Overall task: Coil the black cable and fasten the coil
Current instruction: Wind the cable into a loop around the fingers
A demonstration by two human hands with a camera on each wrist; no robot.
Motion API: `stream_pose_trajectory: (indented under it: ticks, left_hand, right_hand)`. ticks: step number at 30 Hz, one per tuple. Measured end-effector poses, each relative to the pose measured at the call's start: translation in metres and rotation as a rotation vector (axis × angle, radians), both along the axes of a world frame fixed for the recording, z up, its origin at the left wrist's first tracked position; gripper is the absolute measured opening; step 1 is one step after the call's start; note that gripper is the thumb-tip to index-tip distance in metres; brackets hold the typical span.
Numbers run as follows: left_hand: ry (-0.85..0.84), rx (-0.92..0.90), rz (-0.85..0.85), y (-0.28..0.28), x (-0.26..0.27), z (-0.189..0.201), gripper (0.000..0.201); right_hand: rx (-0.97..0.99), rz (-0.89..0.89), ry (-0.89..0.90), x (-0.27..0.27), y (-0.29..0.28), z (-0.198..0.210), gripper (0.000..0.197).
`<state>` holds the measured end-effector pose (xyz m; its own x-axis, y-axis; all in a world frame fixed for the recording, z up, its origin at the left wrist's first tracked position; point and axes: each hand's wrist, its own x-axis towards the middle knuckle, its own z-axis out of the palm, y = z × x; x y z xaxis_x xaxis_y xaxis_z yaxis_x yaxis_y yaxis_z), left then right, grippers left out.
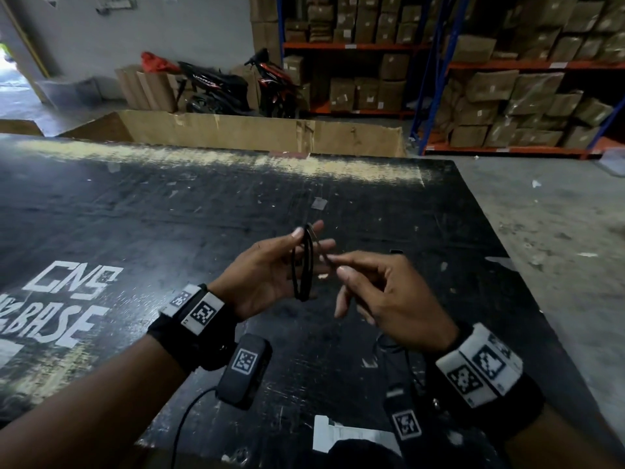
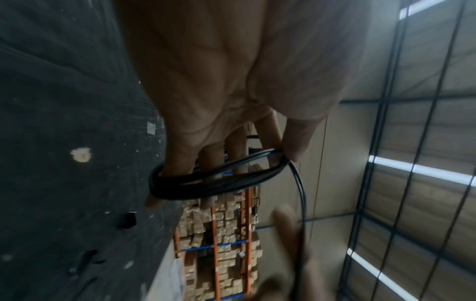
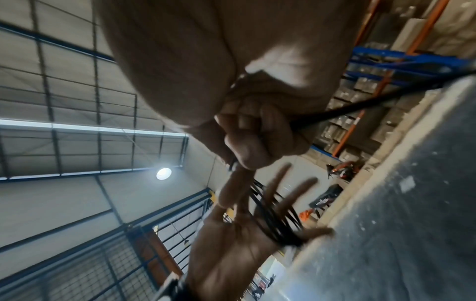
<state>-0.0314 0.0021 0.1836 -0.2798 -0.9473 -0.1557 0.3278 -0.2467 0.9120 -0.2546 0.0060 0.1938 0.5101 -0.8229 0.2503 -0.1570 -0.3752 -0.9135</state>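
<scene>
Over the black table [image 1: 169,214], my left hand [image 1: 270,265] is held palm up with its fingers spread. The black cable coil [image 1: 302,265] is wound in several loops round those fingers, and the thumb presses it at the top. The left wrist view shows the coil [image 2: 219,179] circling the fingers, with a free strand [image 2: 300,193] leaving by the thumb. My right hand [image 1: 372,286], just right of the coil, pinches that strand [image 1: 323,252] between thumb and forefinger. From the right wrist, the strand [image 3: 360,108] runs out of the curled fingers [image 3: 257,138] toward the table.
A slack length of cable [image 1: 389,346] lies on the table under my right wrist. A small black object [image 1: 396,252] sits beyond the right hand. White paper [image 1: 338,434] lies at the near edge. Behind the table are a long cardboard box [image 1: 257,130], motorbikes [image 1: 236,86] and shelves of cartons [image 1: 507,96].
</scene>
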Motion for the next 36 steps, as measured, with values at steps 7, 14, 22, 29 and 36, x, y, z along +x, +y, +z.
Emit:
stream_pose_trajectory:
  ticks: [7, 14, 22, 29, 36]
  left_hand:
    - [0.262, -0.096, -0.014, -0.012, 0.005, 0.033, 0.041]
    - [0.408, -0.177, -0.126, -0.007, -0.004, 0.047, 0.042]
    - [0.386, -0.085, -0.392, 0.011, -0.022, 0.022, 0.041]
    - [0.185, -0.015, -0.282, 0.014, -0.022, -0.002, 0.054]
    - [0.099, 0.079, -0.116, 0.012, -0.017, -0.021, 0.046]
  right_hand:
    - [0.27, 0.066, -0.099, 0.005, 0.013, -0.058, 0.032]
    - [0.412, 0.2, 0.107, 0.0, -0.011, -0.098, 0.041]
    - [0.263, -0.232, 0.159, -0.012, -0.074, -0.086, 0.038]
    - [-0.146, -0.272, 0.108, -0.006, -0.088, 0.004, 0.032]
    - [-0.429, -0.204, 0.269, 0.002, -0.061, 0.029, 0.035]
